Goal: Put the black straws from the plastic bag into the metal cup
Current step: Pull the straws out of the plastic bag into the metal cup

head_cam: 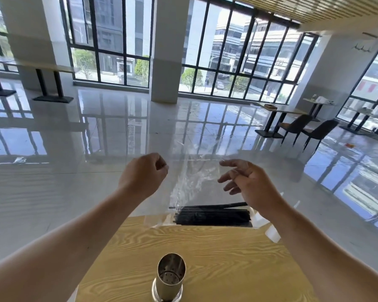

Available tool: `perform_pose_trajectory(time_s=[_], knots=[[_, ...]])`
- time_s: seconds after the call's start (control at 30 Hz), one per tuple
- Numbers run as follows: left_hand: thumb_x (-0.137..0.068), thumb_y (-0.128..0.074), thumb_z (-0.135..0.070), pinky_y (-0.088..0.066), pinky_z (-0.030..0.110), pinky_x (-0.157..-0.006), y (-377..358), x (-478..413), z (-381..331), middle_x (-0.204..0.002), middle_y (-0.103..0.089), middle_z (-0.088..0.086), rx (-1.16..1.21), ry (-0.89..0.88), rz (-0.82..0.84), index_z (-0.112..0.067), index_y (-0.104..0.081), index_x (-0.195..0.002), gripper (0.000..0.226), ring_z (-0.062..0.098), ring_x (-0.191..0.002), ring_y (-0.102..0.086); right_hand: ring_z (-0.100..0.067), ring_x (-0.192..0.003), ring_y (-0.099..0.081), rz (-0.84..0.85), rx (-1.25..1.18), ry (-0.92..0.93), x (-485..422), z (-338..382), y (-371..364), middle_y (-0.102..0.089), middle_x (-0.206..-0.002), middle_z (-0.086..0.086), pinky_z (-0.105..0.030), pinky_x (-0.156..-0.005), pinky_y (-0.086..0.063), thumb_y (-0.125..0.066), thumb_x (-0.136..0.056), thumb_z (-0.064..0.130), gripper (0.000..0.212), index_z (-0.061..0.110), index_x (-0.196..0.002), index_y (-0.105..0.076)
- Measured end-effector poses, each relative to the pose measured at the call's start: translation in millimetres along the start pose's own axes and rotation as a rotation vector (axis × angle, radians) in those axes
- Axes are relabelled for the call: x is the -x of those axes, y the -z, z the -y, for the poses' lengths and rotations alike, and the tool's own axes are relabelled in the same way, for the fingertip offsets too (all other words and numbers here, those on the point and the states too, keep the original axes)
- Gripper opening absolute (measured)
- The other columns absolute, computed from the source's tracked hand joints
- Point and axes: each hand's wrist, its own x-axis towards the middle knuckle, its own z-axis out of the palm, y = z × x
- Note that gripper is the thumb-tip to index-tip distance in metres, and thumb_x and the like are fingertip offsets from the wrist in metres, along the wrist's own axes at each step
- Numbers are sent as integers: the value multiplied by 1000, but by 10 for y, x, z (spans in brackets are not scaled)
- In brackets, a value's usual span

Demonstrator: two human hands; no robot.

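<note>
A clear plastic bag (194,182) hangs upright over the far edge of the wooden table (227,258). A bundle of black straws (212,216) lies crosswise in its bottom. My left hand (143,175) is closed, pinching the bag's upper left edge. My right hand (247,182) is at the upper right corner; its fingers are loosely spread and the index tip touches the bag's top edge. The thumb is hidden. The metal cup (170,277) stands upright and empty on the table near me, well below and in front of both hands.
The glossy tiled floor (96,149) stretches beyond the table. A table with two dark chairs (303,127) stands at the far right, and benches (48,83) at the far left. Pillars and tall windows line the back.
</note>
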Motion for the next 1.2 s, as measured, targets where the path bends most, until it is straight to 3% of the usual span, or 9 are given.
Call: perform_pose_trajectory(time_s=[0.23,0.47,0.63,0.73,0.83,0.97,1.07,1.13,1.2], knots=[[-96,-72,-35,-35,21,-51,-42,-174,8,-70,-68,-19,40,46,6,-37,-64,-75,23,-2,-64,-59,-19,-70,-74,-108,-108,-81,-62,-377,279,-82,-92,-9,-31,-64,-59,-45,-111,-1,35,19,-122,-72],[-97,-67,-30,-40,21,-58,-136,-450,-311,-75,-72,-22,74,70,-25,-40,-66,-74,25,-1,-75,-64,-22,-79,-76,-178,-200,-216,-87,-910,639,-82,-94,-12,-35,-72,-60,-47,-111,2,30,15,-118,-73],[-96,-71,-40,-47,31,-66,-214,-740,-640,-78,-74,-15,34,42,-70,-31,-68,-74,24,18,-77,-67,-27,-91,-80,-243,-207,-307,-45,-1328,910,-84,-96,-8,-33,-72,-62,-55,-109,9,21,14,-111,-76],[-94,-73,-42,-42,26,-60,-261,-890,-811,-69,-71,-17,56,10,-48,-32,-69,-73,25,13,-71,-66,-32,-92,-78,-246,-257,-380,-67,-1571,1049,-84,-98,-12,-40,-75,-60,-60,-108,10,16,10,-110,-76],[-94,-75,-39,-50,27,-65,-335,-981,-894,-71,-73,-23,106,3,36,-32,-73,-74,21,6,-67,-69,-27,-85,-77,-250,-339,-409,-130,-1716,1172,-82,-99,-19,-36,-71,-61,-62,-107,11,14,7,-110,-76],[-96,-76,-32,-53,30,-70,-446,-961,-787,-76,-78,-11,299,121,115,-24,-79,-80,18,1,-62,-67,-20,-76,-77,-224,-394,-387,-233,-1816,1340,-81,-88,-14,-33,-70,-62,-66,-103,14,14,5,-110,-75],[-102,-70,-30,-48,27,-65,-556,-785,-639,-71,-72,-7,325,192,143,-25,-78,-81,23,7,-60,-63,-20,-74,-77,-190,-468,-350,-292,-1835,1435,-77,-78,-13,-37,-71,-59,-69,-92,24,23,5,-104,-74],[-104,-67,-25,-42,25,-57,-633,-643,-543,-67,-59,2,342,238,144,-22,-78,-82,25,13,-56,-52,-22,-70,-77,-154,-515,-336,-329,-1827,1466,-75,-76,-13,-34,-65,-63,-69,-88,27,25,7,-101,-72],[-105,-67,-22,-32,22,-46,-687,-521,-460,-59,-44,4,341,275,113,-16,-79,-85,24,9,-45,-37,-25,-65,-77,-121,-541,-329,-367,-1806,1463,-74,-76,-12,-33,-59,-64,-68,-89,27,23,7,-100,-71]])
